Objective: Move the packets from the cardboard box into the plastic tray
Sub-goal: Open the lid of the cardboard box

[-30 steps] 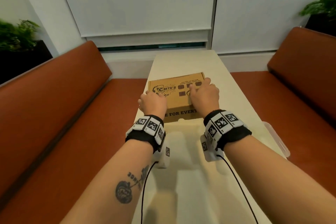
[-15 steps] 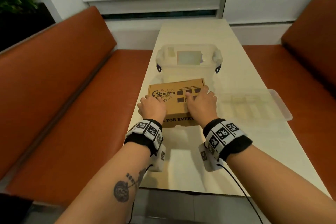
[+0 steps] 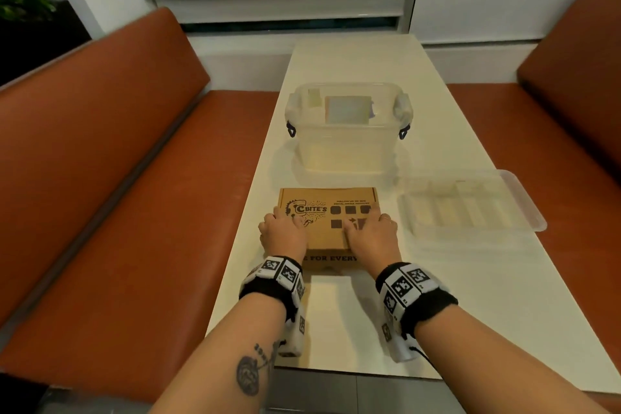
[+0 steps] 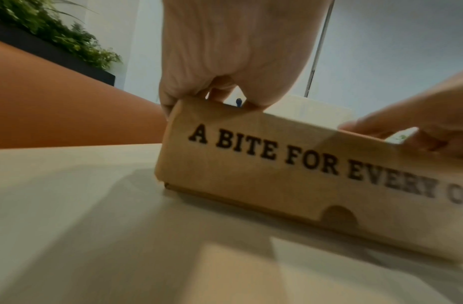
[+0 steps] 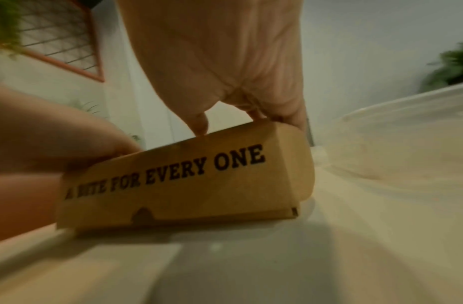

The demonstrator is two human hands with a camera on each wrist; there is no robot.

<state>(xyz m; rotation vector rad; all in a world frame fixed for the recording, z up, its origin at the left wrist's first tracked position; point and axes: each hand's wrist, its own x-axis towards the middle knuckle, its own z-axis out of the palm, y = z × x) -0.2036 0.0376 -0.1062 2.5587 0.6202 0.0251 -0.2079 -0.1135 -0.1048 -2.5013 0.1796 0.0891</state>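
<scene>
The brown cardboard box (image 3: 327, 212) lies closed on the white table (image 3: 470, 296), so the packets inside are hidden. My left hand (image 3: 284, 235) grips its near-left corner, fingertips on the lid and one finger down the side. My right hand (image 3: 369, 235) holds the near-right corner the same way, thumb on the lid. In the left wrist view the left hand (image 4: 214, 96) presses the top edge of the box (image 4: 277, 174). The right wrist view shows the right hand (image 5: 241, 102) on the box (image 5: 186, 185). The shallow clear plastic tray (image 3: 470, 212) lies just right of the box.
A deep clear plastic tub (image 3: 347, 131) with dark latches stands behind the box. Orange bench seats (image 3: 117, 212) flank the narrow table on both sides. The tray overhangs the table's right edge. Bare tabletop lies between the box and the near edge.
A second ago the box hid the tub behind it. Now the box sits lower in view on the table and the tub shows. Both hands keep their hold.
</scene>
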